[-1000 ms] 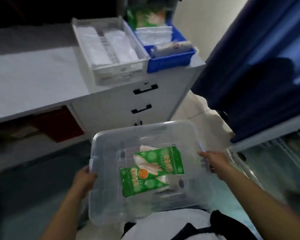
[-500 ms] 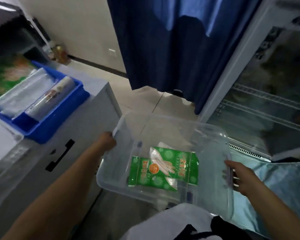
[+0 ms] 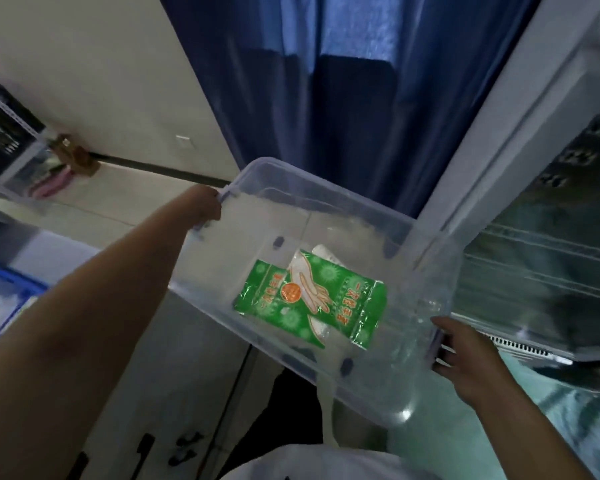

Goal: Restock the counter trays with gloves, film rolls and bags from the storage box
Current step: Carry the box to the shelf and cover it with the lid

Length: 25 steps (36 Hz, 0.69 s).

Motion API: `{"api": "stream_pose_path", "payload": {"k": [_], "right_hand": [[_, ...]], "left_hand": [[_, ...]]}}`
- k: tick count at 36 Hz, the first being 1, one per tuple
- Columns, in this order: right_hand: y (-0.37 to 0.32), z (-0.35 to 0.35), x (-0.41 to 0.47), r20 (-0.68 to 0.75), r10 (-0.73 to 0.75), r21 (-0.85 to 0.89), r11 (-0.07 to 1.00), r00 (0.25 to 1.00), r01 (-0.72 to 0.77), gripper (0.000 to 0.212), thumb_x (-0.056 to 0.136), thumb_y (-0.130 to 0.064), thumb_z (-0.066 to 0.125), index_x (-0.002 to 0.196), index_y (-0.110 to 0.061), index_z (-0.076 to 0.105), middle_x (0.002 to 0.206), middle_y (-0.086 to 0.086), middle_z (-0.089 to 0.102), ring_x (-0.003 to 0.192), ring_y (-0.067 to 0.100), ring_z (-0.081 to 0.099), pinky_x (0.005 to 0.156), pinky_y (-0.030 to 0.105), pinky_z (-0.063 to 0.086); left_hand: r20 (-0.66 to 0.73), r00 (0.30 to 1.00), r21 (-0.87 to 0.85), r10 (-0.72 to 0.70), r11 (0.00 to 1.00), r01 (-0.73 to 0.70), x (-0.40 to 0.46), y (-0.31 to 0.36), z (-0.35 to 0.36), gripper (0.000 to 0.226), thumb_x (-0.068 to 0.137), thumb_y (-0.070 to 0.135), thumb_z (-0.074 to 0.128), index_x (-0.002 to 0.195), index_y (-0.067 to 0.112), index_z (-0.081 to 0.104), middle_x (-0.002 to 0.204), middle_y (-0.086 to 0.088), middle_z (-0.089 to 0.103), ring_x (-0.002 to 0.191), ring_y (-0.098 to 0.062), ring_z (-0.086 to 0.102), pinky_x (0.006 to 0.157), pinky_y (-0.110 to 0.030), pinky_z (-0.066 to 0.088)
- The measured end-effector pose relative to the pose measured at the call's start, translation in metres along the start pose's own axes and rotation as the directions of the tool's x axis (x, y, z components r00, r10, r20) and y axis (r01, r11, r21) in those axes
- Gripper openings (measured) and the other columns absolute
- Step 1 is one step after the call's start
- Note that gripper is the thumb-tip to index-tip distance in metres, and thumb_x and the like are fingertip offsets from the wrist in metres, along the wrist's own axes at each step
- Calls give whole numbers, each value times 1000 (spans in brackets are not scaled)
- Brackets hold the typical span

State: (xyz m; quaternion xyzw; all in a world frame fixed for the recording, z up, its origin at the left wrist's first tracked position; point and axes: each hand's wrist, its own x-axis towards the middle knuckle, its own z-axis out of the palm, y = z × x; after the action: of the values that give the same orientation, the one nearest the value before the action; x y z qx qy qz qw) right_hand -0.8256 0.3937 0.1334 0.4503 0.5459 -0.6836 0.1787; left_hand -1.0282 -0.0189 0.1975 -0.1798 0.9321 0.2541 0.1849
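Note:
I hold a clear plastic storage box (image 3: 426, 258) in the air with both hands. My left hand (image 3: 207, 202) grips the rim at its far left end. My right hand (image 3: 465, 351) grips the handle at its near right end. A green packet of gloves (image 3: 347, 296) with a hand printed on it lies flat on the box floor, and a white item peeks out from behind it. The box is tilted, with its left end higher.
A blue tray (image 3: 7, 282) sits on the white counter at the left edge, above drawers with black handles (image 3: 144, 448). A dark blue curtain (image 3: 326, 91) hangs ahead. A glass-door fridge (image 3: 541, 244) stands at the right.
The view has swung right, away from the counter trays toward the curtain and fridge. The box has risen and turned with my hands. The glove packet still lies inside.

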Motion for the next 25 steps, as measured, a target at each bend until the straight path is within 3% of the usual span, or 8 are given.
{"api": "stream_pose_path", "payload": {"k": [5, 8, 10, 12, 15, 18, 22, 25], "right_hand": [[-76, 90, 46, 4, -34, -89, 995, 999, 34, 6, 90, -13, 62, 92, -8, 59, 77, 13, 56, 67, 27, 54, 61, 36, 45], [-122, 148, 70, -1, -18, -136, 991, 1000, 18, 12, 90, -15, 62, 97, -5, 61, 88, 16, 60, 78, 30, 57, 67, 39, 49], [-152, 187, 83, 11, -49, -189, 981, 999, 50, 17, 88, -17, 64, 99, -5, 65, 95, 16, 65, 87, 32, 60, 75, 43, 52], [-181, 226, 95, 28, -109, -267, 957, 994, 112, 15, 86, -19, 64, 97, -10, 67, 89, 13, 67, 82, 29, 61, 71, 39, 51], [-221, 285, 107, 96, -178, -375, 905, 979, 201, 11, 86, -23, 63, 89, -14, 68, 68, 5, 67, 61, 21, 61, 57, 28, 47], [-261, 348, 118, 200, -216, -458, 842, 956, 286, 15, 83, -26, 65, 92, -15, 69, 76, 7, 74, 69, 26, 69, 62, 38, 58], [-310, 442, 140, 338, -229, -550, 739, 913, 389, 29, 72, -33, 72, 96, -17, 69, 92, 10, 74, 83, 30, 72, 80, 49, 59], [-338, 520, 165, 429, -256, -589, 647, 866, 483, 32, 73, -35, 71, 99, -17, 67, 96, 8, 71, 85, 26, 69, 82, 43, 58]], "left_hand": [[32, 998, 11, -52, 999, 52, 104, -11, -46, 27, 80, -3, 65, 107, -5, 66, 93, -32, 66, 77, -35, 65, 72, -48, 56], [32, 992, -54, -124, 991, 126, 151, -33, -75, 29, 82, -3, 64, 111, -3, 66, 106, -30, 67, 95, -43, 68, 79, -49, 56], [14, 983, -124, -180, 976, 181, 175, -51, -92, 29, 83, -2, 64, 112, 1, 65, 104, -25, 68, 91, -39, 68, 79, -48, 56], [34, 966, -233, -256, 938, 256, 194, -69, -108, 26, 81, -6, 65, 104, 4, 64, 89, -20, 65, 70, -32, 65, 66, -47, 56], [53, 927, -350, -370, 863, 364, 215, -98, -123, 23, 81, -11, 60, 95, 6, 62, 82, -21, 59, 66, -32, 60, 52, -53, 57], [40, 876, -426, -481, 785, 450, 230, -128, -137, 24, 80, -12, 57, 97, 5, 64, 76, -21, 59, 58, -29, 59, 36, -43, 54], [31, 817, -545, -576, 676, 497, 245, -173, -142, 31, 78, -16, 57, 105, -1, 66, 86, -23, 61, 71, -31, 58, 64, -42, 51], [15, 759, -651, -651, 570, 502, 255, -194, -146, 31, 80, -19, 55, 105, -4, 65, 86, -21, 57, 65, -27, 51, 52, -26, 44]]}}
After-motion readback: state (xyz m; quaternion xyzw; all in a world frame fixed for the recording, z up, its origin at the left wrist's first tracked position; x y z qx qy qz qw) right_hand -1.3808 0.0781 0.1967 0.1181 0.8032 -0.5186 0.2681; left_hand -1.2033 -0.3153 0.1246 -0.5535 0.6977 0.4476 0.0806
